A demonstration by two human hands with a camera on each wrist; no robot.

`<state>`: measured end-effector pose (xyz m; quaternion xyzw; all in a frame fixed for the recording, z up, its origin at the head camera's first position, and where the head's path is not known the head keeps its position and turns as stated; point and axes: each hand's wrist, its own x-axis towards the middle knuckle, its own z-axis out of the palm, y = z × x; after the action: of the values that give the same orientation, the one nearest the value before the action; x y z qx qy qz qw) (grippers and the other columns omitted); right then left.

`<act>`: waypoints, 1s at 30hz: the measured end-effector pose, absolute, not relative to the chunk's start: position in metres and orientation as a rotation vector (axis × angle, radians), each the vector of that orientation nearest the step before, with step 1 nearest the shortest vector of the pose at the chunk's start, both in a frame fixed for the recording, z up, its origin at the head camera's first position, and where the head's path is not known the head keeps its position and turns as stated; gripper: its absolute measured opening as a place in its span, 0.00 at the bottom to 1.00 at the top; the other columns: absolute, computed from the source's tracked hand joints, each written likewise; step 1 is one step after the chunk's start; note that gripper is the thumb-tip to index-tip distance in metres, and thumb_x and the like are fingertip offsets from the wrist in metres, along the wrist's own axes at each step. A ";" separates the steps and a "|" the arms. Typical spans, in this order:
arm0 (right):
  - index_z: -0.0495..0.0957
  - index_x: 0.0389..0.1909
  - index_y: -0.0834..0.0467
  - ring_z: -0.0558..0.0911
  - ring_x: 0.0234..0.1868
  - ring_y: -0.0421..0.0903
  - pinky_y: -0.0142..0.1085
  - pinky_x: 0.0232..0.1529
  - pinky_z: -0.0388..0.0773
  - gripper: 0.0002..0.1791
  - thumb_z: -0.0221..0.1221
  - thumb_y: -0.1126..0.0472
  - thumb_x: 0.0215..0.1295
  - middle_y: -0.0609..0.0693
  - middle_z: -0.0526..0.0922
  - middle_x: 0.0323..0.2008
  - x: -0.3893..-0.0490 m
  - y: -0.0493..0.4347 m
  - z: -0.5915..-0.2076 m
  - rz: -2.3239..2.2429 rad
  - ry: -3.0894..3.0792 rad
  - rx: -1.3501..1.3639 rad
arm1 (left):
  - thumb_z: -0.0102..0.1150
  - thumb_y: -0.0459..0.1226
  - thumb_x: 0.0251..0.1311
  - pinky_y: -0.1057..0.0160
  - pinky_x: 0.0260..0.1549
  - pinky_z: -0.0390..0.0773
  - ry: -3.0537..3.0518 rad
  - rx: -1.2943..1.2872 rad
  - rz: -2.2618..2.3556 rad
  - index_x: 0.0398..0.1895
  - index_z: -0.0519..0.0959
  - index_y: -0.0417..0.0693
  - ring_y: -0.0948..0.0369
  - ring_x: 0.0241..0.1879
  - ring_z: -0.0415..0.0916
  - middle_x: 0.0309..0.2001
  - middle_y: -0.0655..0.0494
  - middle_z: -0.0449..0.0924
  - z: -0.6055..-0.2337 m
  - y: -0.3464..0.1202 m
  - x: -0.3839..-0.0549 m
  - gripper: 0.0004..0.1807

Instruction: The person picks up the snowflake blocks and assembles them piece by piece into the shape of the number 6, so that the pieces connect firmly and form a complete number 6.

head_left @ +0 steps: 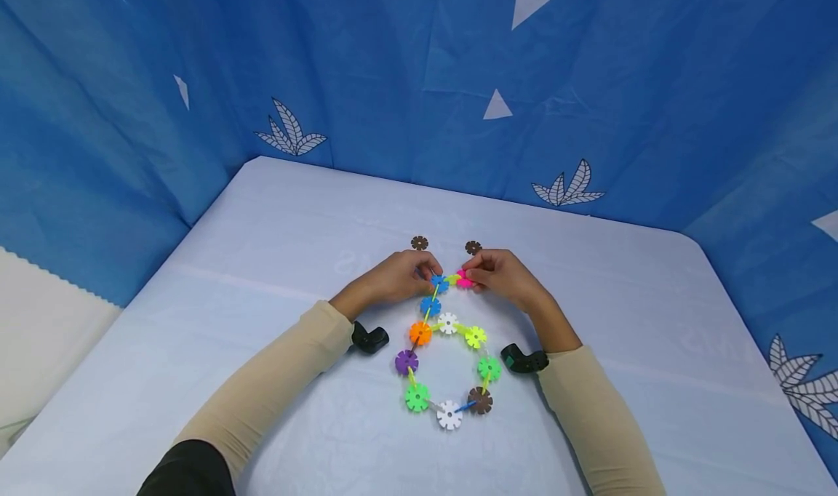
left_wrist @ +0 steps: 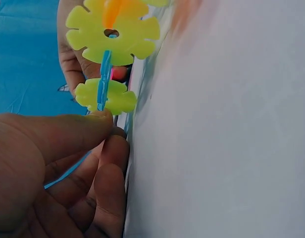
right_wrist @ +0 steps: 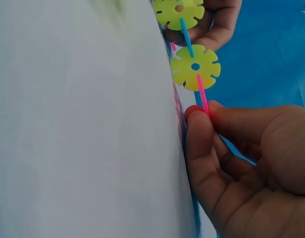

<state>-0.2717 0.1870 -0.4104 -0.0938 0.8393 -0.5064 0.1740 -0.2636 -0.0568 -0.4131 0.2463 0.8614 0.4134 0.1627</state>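
In the head view, my left hand (head_left: 402,278) pinches a blue notched snowflake disc (head_left: 439,284) at the far end of a joined chain. The left wrist view shows this blue disc edge-on, between thumb and forefinger, slotted into yellow discs (left_wrist: 113,47). My right hand (head_left: 507,278) pinches a pink disc (head_left: 464,279) by its edge. Slotted together with it is a yellow disc (right_wrist: 194,69), which also joins the blue one. From there the chain runs through another blue disc (head_left: 430,306) to an orange disc (head_left: 420,333) on a ring of linked discs.
The ring lies on the white table (head_left: 294,227) between the forearms, with a purple disc (head_left: 406,362), a white disc (head_left: 449,414) and others. Beyond the hands lie a loose brown disc (head_left: 420,243) and another brown disc (head_left: 473,247). A blue curtain (head_left: 393,81) hangs behind.
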 end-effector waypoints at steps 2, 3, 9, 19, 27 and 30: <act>0.82 0.47 0.64 0.81 0.36 0.49 0.34 0.38 0.81 0.08 0.58 0.66 0.74 0.56 0.83 0.39 -0.271 0.188 -0.410 -1.397 2.414 -0.268 | 0.66 0.33 0.65 0.60 0.48 0.77 2.447 0.695 1.191 0.51 0.81 0.46 0.58 0.41 0.77 0.42 0.55 0.79 -0.413 -0.057 -0.264 0.13; 0.82 0.49 0.63 0.80 0.36 0.50 0.35 0.38 0.80 0.09 0.58 0.65 0.75 0.57 0.82 0.39 -0.272 0.189 -0.410 -1.376 2.439 -0.267 | 0.67 0.33 0.65 0.60 0.48 0.77 2.442 0.692 1.198 0.51 0.81 0.46 0.57 0.41 0.77 0.42 0.55 0.79 -0.414 -0.058 -0.264 0.13; 0.77 0.64 0.55 0.74 0.42 0.54 0.42 0.40 0.74 0.18 0.56 0.60 0.76 0.58 0.78 0.44 -0.274 0.199 -0.411 -1.169 2.697 -0.266 | 0.67 0.33 0.65 0.60 0.48 0.78 2.422 0.697 1.223 0.52 0.81 0.45 0.57 0.41 0.77 0.42 0.54 0.79 -0.415 -0.059 -0.264 0.13; 0.60 0.78 0.49 0.69 0.40 0.54 0.45 0.37 0.66 0.32 0.55 0.55 0.77 0.59 0.66 0.41 -0.288 0.211 -0.413 -0.845 2.765 -0.284 | 0.66 0.33 0.65 0.59 0.49 0.77 2.407 0.727 1.251 0.52 0.81 0.45 0.58 0.42 0.78 0.42 0.54 0.79 -0.416 -0.061 -0.265 0.13; 0.76 0.63 0.53 0.71 0.40 0.54 0.44 0.37 0.68 0.19 0.59 0.59 0.74 0.58 0.71 0.39 -0.286 0.208 -0.413 -0.812 2.841 -0.334 | 0.66 0.33 0.65 0.60 0.49 0.78 2.407 0.717 1.243 0.52 0.80 0.45 0.58 0.42 0.78 0.42 0.54 0.79 -0.417 -0.062 -0.265 0.13; 0.77 0.57 0.55 0.71 0.40 0.53 0.44 0.38 0.68 0.14 0.60 0.61 0.73 0.57 0.72 0.37 -0.285 0.209 -0.413 -0.843 2.831 -0.328 | 0.66 0.33 0.65 0.60 0.49 0.78 2.407 0.717 1.242 0.52 0.80 0.45 0.58 0.41 0.78 0.42 0.54 0.79 -0.416 -0.062 -0.264 0.13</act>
<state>-0.2851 0.2091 -0.4129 -0.1098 0.9492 -0.2826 0.0846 -0.2641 -0.0617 -0.4165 0.2521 0.8468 0.4369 0.1691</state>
